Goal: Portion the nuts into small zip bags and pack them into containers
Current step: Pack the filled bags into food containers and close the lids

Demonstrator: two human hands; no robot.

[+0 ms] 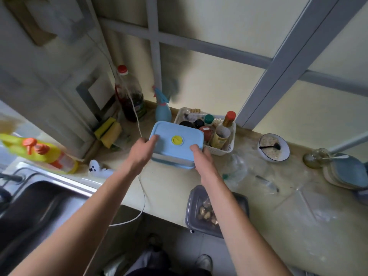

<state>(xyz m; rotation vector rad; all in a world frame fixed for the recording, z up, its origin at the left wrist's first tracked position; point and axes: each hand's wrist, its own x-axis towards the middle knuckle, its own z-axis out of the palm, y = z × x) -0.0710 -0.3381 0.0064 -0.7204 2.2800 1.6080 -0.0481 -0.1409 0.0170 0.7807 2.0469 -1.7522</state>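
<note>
A light blue container (175, 144) with a yellow round valve on its closed lid stands on the counter in front of the white basket. My left hand (142, 151) grips its left side with the thumb on the lid. My right hand (203, 159) grips its right front corner, thumb on the lid too. A clear grey-rimmed container of nuts (205, 211) lies at the counter's front edge, partly hidden under my right forearm. Clear plastic zip bags (258, 176) lie crumpled to the right.
A white basket (223, 150) of sauce bottles stands behind the blue container. A bowl with a black spoon (273, 147) sits further right, stacked plates (346, 172) at the far right. A steel sink (39, 200) is at the left, a white cable (143, 196) hangs over the counter edge.
</note>
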